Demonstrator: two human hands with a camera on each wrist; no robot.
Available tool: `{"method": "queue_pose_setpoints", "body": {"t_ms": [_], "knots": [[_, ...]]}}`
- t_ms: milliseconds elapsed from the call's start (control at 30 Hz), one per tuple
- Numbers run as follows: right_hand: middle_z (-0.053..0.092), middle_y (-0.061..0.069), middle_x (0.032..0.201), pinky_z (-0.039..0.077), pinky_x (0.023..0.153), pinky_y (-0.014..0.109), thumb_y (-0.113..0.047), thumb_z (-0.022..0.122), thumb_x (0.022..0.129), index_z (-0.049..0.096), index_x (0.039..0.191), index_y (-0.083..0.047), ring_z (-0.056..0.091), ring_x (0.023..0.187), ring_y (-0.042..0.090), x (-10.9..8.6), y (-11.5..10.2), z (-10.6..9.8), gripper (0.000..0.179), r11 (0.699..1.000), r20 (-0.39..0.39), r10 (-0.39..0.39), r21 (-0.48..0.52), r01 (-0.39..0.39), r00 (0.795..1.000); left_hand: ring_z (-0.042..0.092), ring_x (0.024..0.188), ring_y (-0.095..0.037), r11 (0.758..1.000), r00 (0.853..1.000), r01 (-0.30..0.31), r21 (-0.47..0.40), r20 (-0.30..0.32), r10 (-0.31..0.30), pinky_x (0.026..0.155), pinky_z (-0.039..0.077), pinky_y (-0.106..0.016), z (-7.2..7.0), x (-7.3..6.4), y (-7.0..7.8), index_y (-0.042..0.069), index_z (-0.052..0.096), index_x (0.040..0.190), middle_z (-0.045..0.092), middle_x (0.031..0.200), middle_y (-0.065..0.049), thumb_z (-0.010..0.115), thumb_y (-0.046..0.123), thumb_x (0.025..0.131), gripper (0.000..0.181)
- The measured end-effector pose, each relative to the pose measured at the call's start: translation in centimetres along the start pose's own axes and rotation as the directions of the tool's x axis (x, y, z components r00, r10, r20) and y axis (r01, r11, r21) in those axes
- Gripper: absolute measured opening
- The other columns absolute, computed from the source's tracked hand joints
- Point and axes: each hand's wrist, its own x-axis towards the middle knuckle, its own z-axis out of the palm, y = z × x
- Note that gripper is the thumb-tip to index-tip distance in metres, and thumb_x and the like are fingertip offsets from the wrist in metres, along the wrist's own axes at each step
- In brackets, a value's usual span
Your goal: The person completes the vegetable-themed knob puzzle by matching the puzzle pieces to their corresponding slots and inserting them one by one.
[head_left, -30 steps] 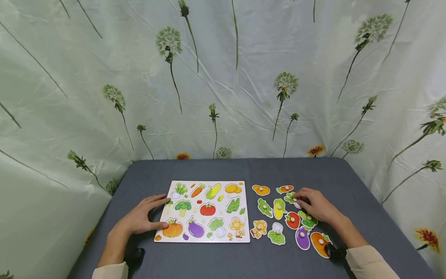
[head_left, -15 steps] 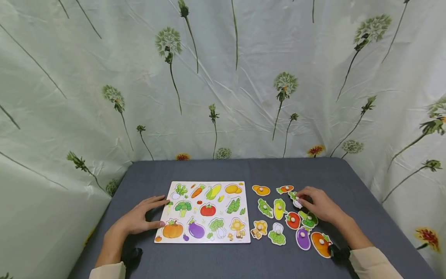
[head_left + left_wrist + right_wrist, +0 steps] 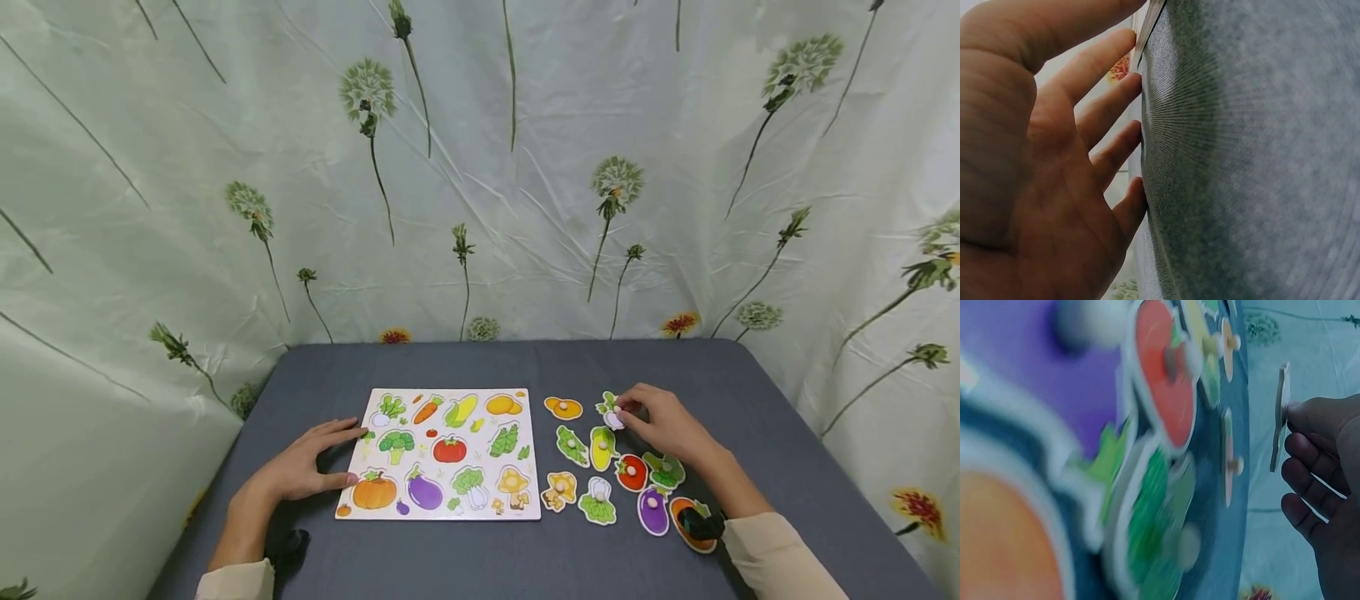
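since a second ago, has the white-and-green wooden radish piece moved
Yes, the radish piece moved left and toward the far edge of the grey cloth table.

Pale wrinkled curtain (image 3: 480,183), printed dandelions (image 3: 617,177), orange printed flowers (image 3: 679,323); dark grey cloth-covered tabletop (image 3: 450,367) before it

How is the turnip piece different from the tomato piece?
The turnip piece is pale with leafy green, while the tomato piece is mostly red. The right hand holds the turnip piece off the table, but the tomato piece lies on it. Both are flat with pale edges.
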Motion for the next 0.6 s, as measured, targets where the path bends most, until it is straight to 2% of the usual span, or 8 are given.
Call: {"method": "queue_pose_setpoints", "body": {"t_ms": [167, 600], "knots": [[0.067, -0.006, 0.098, 0.057, 0.075, 0.032, -0.016, 0.072, 0.097, 0.075, 0.106, -0.012, 0.063, 0.087, 0.009, 1.2, -1.3, 0.5, 0.010, 0.999, -0.003, -0.031, 0.011, 0.031, 1.000, 0.030, 0.148, -0.054, 1.000, 1.000, 0.007, -0.003, 0.004, -0.007, 0.107, 0.031, -0.079, 0.2, 0.1, -0.1, 0.019, 0.055, 0.150, 0.041, 0.162, -0.018, 0.080, 0.050, 0.082, 0.079], [0.067, -0.005, 0.096, 0.056, 0.076, 0.032, -0.019, 0.072, 0.097, 0.075, 0.104, -0.013, 0.062, 0.085, 0.008, 3.8, -4.5, 2.4, 0.009, 0.998, 0.030, -0.039, 0.042, 0.038, 0.999, 0.030, 0.148, -0.054, 1.000, 1.000, 0.008, -0.002, -0.007, -0.008, 0.108, 0.030, -0.080, 0.3, 0.1, -0.2, 0.019, 0.056, 0.150, 0.042, 0.161, -0.019, 0.080, 0.051, 0.081, 0.080]]}}
